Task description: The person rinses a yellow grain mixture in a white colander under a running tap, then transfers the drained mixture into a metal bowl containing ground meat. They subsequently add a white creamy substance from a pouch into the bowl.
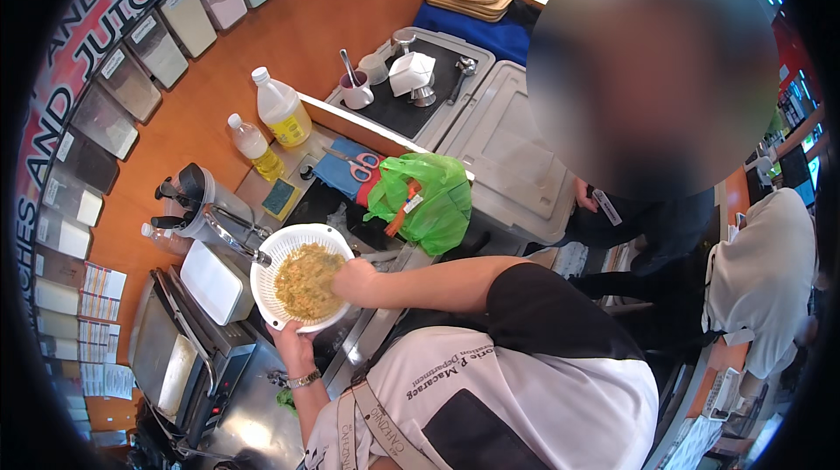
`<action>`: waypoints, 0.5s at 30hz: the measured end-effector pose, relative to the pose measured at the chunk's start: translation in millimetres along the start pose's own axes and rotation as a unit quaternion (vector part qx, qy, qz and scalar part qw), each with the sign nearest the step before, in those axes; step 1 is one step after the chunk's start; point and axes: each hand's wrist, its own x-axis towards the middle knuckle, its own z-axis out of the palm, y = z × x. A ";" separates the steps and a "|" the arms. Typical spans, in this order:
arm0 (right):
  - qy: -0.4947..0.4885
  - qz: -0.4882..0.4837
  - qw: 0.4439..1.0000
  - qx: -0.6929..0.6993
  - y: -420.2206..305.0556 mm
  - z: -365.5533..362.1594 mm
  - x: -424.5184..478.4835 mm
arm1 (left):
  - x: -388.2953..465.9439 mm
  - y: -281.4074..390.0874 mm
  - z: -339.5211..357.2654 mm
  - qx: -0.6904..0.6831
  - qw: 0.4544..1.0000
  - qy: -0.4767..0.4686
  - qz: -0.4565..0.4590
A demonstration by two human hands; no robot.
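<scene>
A white plastic colander [263, 302] is held over the sink area, right beside the curved metal faucet [230, 227]. Shredded yellow-orange food [303, 281] covers its bottom. My left hand [289, 339], with a watch on the wrist, grips the colander's near rim. My right hand [354, 283] reaches in from the other side and touches the food; its fingertips are hidden, so I cannot tell whether they hold any. Behind the colander stands a white rectangular container [215, 276].
A green plastic bag [426, 204], scissors [361, 165], a sponge [281, 199] and two bottles [282, 109] [256, 147] stand beyond the sink. A sandwich press [187, 345] is at the left. Another person [643, 227] stands close by on the right, near grey lidded bins [505, 142].
</scene>
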 end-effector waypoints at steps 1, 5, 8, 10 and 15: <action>-0.004 0.002 1.000 0.002 -1.2 -4.6 -0.8 | 0.9 -0.3 -0.6 -0.005 1.000 -0.003 -0.007; -0.001 0.092 0.991 0.097 11.5 -15.9 5.5 | -0.5 -1.2 4.2 -0.003 1.000 -0.007 -0.031; -0.010 0.137 0.978 0.155 39.0 -30.7 10.3 | -2.1 -6.4 0.9 -0.021 0.999 -0.018 -0.044; 0.005 0.122 0.984 0.129 36.2 -36.6 3.1 | -3.3 -6.3 -1.7 -0.046 0.996 -0.043 -0.061; -0.022 0.086 0.990 0.111 11.6 -43.0 -14.8 | -1.1 -5.2 3.0 -0.012 0.999 -0.015 -0.039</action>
